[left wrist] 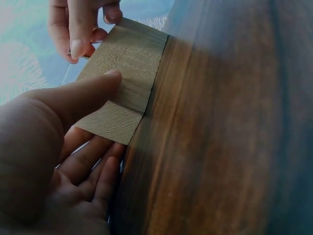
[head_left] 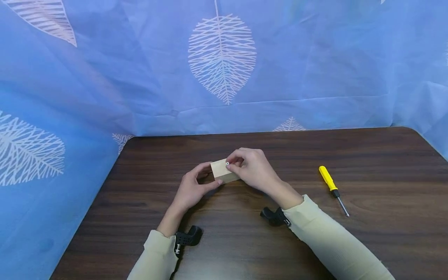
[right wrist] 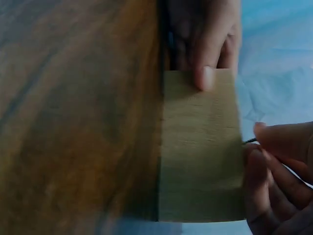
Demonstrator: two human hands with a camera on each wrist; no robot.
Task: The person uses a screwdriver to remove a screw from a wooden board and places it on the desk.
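Observation:
A pale wooden block (head_left: 219, 168) lies on the table between both hands. My left hand (head_left: 191, 191) grips its left end, the thumb on the near face and the fingers behind. At the block's top face, my right hand (head_left: 254, 167) pinches a small metal screw (head_left: 227, 163) between thumb and forefinger. In the right wrist view the thin dark shank of the screw (right wrist: 250, 140) shows at the block's (right wrist: 201, 147) edge; how deep it sits I cannot tell. The left wrist view shows the left thumb pressed on the block (left wrist: 134, 63), with the right hand (left wrist: 80, 24) beyond it.
A screwdriver (head_left: 329, 179) with a yellow handle lies on the right of the dark wooden table (head_left: 392, 241), its tip pointing toward the near side. Behind the table hangs a blue cloth (head_left: 315, 58) with white leaf prints. Each wrist wears a black camera mount (head_left: 189, 236).

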